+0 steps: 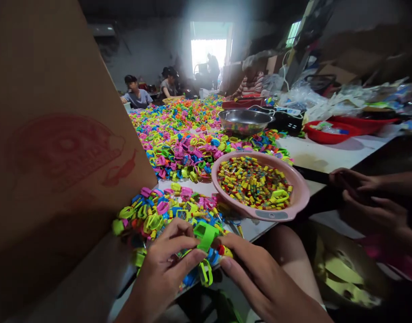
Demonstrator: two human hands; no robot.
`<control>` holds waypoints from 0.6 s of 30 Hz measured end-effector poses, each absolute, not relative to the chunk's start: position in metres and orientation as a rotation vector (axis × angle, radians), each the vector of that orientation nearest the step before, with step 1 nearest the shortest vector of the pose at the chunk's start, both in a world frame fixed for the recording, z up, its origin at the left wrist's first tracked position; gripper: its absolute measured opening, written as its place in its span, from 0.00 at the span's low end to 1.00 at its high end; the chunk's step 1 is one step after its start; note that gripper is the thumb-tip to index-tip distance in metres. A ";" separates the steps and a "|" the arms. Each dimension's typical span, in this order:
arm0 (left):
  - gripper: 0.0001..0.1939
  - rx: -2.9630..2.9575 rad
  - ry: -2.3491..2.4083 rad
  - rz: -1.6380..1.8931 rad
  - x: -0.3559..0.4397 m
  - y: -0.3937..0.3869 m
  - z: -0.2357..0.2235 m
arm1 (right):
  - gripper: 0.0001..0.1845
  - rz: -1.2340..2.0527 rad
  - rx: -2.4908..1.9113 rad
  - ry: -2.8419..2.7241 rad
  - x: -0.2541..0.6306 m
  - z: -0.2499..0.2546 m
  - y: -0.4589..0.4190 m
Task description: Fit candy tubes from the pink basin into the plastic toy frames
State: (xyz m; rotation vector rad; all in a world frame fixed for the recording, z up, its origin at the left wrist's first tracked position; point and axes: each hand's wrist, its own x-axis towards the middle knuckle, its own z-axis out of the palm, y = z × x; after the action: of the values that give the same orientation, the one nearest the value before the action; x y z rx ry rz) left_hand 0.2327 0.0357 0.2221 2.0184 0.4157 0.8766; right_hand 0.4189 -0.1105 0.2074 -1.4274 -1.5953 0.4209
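Observation:
My left hand (170,258) pinches a bright green plastic piece (206,235), shaped like a toy watch with a looped band, between thumb and fingers. Close beside it, my right hand (259,273) has thumb and forefinger around a small red-and-yellow piece (225,250), partly hidden by the fingers. Beneath both hands, a heap of similar colourful plastic pieces (162,208) and small tubes spreads along the table edge. Just beyond my right hand stands a pink basin (299,193), holding many small yellow-capped tubes (253,179) and a yellow-green plastic piece (280,195).
A tall cardboard box (58,148) blocks the left side. Behind the basin are a larger heap (192,116), a metal bowl (246,121) and a red tray (330,134). Another person's hands (374,193) hold a dark object at right. Two people (138,95) sit farther back.

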 end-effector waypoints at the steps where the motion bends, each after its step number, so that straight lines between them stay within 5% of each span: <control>1: 0.14 1.911 0.462 0.906 0.231 0.029 0.217 | 0.13 0.424 -1.405 -1.583 0.415 0.207 -0.114; 8: 0.20 1.335 0.606 0.787 0.226 -0.001 0.178 | 0.13 0.647 -1.367 -1.357 0.394 0.200 -0.136; 18: 0.16 1.418 0.513 0.842 0.234 -0.015 0.162 | 0.30 1.012 -1.187 -0.998 0.384 0.184 -0.145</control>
State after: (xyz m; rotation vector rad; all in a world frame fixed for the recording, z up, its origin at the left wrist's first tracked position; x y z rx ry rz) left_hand 0.2336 -0.0148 0.1625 1.4179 0.5133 0.8417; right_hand 0.3838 -0.1450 0.1843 -1.1870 -0.9981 1.0121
